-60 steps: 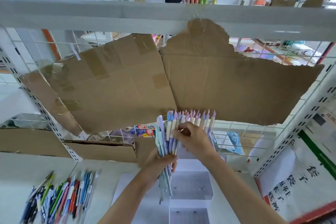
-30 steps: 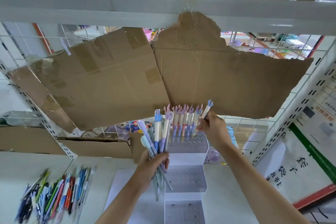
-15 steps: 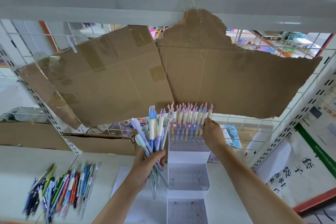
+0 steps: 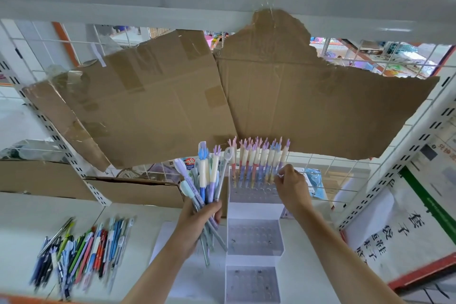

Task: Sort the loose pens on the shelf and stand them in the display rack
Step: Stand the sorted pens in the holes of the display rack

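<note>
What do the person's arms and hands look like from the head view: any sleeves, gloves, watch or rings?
Both forearms are bare all the way to the bottom edge of the frame, with no sleeve in view. The left hand and right hand wear no gloves. No watch, bracelet or band shows at either wrist, and no ring is visible on the fingers, though they are small and slightly blurred.

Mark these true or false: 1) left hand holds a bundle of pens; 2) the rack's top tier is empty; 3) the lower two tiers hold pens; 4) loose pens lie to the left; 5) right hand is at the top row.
1) True: the left hand grips a bundle of pens.
2) False: the display rack has a row of pens standing in its top tier.
3) False: both look empty.
4) True: loose pens lie on the shelf.
5) True: the right hand fingers touch that row's right end.
</note>
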